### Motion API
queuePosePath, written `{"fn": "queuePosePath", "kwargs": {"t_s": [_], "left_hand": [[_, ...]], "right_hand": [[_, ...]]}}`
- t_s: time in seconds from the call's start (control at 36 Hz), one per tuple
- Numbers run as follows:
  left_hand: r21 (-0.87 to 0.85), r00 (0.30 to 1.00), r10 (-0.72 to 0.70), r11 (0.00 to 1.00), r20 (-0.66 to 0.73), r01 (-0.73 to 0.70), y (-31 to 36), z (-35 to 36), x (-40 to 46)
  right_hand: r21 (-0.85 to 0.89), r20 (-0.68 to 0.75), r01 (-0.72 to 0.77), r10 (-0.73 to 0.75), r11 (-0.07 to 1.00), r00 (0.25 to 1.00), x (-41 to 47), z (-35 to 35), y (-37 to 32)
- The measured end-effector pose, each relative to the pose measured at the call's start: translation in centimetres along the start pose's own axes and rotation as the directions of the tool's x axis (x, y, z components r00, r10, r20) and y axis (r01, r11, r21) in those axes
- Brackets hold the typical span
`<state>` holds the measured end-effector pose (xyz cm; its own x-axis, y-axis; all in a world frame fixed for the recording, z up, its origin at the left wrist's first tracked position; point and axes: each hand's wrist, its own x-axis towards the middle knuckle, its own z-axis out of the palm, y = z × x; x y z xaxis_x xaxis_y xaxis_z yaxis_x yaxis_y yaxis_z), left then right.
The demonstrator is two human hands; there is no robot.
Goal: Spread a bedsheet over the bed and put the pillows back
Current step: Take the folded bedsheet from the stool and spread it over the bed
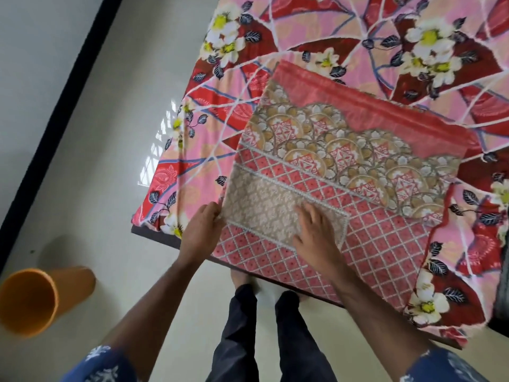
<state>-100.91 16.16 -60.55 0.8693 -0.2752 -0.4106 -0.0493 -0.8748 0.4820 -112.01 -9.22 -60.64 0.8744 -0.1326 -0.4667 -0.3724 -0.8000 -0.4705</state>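
Both of your hands are on the folded red sheet with the lattice and scalloped medallion print (344, 172), which lies on the floral pink and red sheet already covering the bed (316, 31), at the near corner directly in front of you. Your left hand (202, 230) pinches its near-left edge, and your right hand (316, 230) rests flat, fingers spread, on the beige panel. Its long axis runs up and to the right, so I judge unfolding goes that way, left hand leading.
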Motion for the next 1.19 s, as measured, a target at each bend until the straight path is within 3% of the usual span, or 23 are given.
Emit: {"fn": "queuePosePath", "kwargs": {"t_s": [0.08, 0.19, 0.25, 0.33, 0.44, 0.53, 0.61, 0.67, 0.75, 0.83, 0.92, 0.97, 1.06, 1.19], "left_hand": [[0.02, 0.964, 0.267, 0.964, -0.003, -0.267, 1.0, -0.7, -1.4], [0.054, 0.807, 0.591, 0.806, 0.0, -0.59, 4.0, -1.0, -3.4], [0.074, 0.742, 0.667, 0.738, 0.07, -0.67, 5.1, -0.1, -4.0], [0.097, 0.678, 0.725, 0.671, 0.118, -0.735, 6.5, 0.8, -4.7], [0.086, 0.666, 0.74, 0.66, 0.095, -0.746, 6.9, 1.4, -4.9], [0.062, 0.78, 0.625, 0.778, 0.01, -0.625, 5.3, 1.2, -4.6], [-0.019, 0.938, 0.345, 0.938, -0.028, -0.346, 3.2, 0.1, -4.8], [-0.04, 0.983, 0.178, 0.983, -0.045, -0.18, 1.9, -0.6, -4.7], [-0.05, 0.998, 0.036, 0.998, -0.056, -0.039, 0.6, -0.6, -3.6], [0.023, 0.999, 0.04, 0.999, -0.036, -0.039, -0.5, 0.3, -1.9], [-0.065, 0.987, -0.157, 0.986, -0.011, 0.156, -0.3, 1.0, 0.1], [-0.2, 0.958, -0.281, 0.936, 0.065, 0.288, 0.7, 0.9, 1.4], [-0.351, 0.927, -0.343, 0.858, 0.152, 0.375, 1.7, 0.7, 3.3], [-0.316, 0.928, -0.319, 0.875, 0.192, 0.366, 3.4, 1.1, 4.6]], "right_hand": [[0.163, 0.009, 0.037, -0.039, 0.986, 0.999, 1.8, -1.6, -3.0], [0.526, 0.034, -0.106, 0.104, 0.844, 0.994, 4.3, -3.9, -6.9], [0.578, -0.041, -0.091, 0.14, 0.811, 0.989, 5.6, -5.0, -8.0], [0.513, -0.101, -0.156, 0.24, 0.844, 0.965, 7.4, -6.4, -8.3], [0.494, -0.06, -0.321, 0.401, 0.808, 0.914, 8.9, -7.5, -6.1], [0.643, -0.052, -0.348, 0.492, 0.682, 0.869, 7.8, -7.8, -4.0], [0.791, -0.075, -0.283, 0.545, 0.542, 0.835, 4.4, -6.8, -2.3], [0.878, -0.072, -0.249, 0.627, 0.41, 0.776, 1.4, -5.1, -1.2], [0.949, 0.001, -0.236, 0.742, 0.211, 0.67, -3.8, -1.6, 0.5], [0.986, 0.099, -0.167, 0.754, 0.015, 0.649, -8.1, 1.0, 1.0], [0.982, 0.183, -0.157, 0.76, -0.107, 0.624, -10.3, 3.0, 1.6], [0.973, 0.23, -0.177, 0.732, -0.15, 0.642, -11.0, 3.5, 2.0], [0.966, 0.258, -0.191, 0.669, -0.174, 0.697, -11.2, 3.8, 3.1], [0.969, 0.247, -0.189, 0.606, -0.158, 0.756, -11.2, 2.2, 4.5]]}}
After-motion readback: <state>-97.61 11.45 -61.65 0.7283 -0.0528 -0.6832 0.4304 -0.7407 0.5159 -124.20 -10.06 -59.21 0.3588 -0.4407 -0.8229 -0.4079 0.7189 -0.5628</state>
